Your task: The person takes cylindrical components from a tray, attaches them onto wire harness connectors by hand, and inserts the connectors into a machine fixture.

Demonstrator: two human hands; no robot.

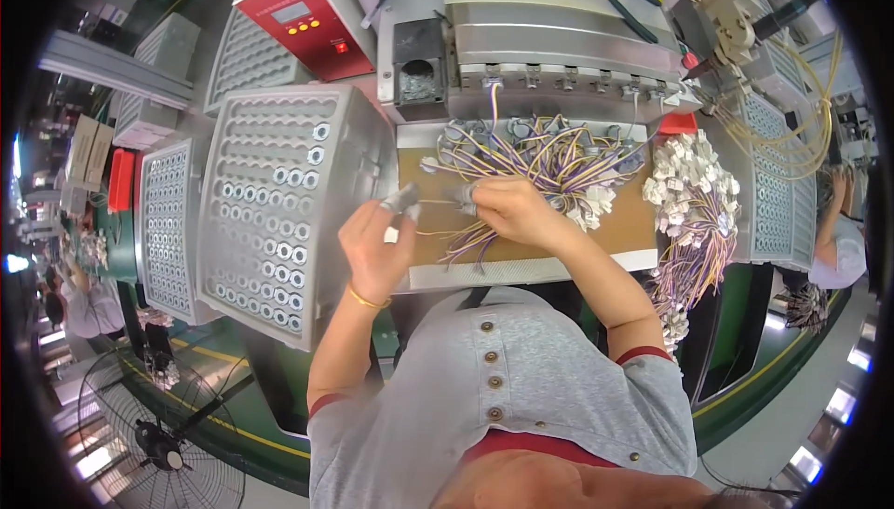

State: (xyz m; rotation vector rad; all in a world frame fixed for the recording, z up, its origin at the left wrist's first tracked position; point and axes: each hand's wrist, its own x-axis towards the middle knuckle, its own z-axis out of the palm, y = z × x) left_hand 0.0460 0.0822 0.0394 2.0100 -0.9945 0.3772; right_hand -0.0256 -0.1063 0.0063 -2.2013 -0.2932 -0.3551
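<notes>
My left hand (374, 243) and right hand (517, 209) above the brown board (512, 251). A thin wire (435, 201) spans the gap between my fingertips. The right pinches it; the left's blurred grip I cannot tell. Beyond the right, a wire bundle (549, 157); at left, a tray (361, 150).

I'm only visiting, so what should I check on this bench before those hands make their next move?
1. Left hand free of the gray tray: cannot tell; they overlap in view.
2. Right hand over the brown board: ok.
3. Thin wire between the hands held firmly: cannot tell; blurred.
4. Bundled wires lying uncrossed: not ok; many cross.
5. Pliers away from both hands: ok; lying well beyond them.
</notes>
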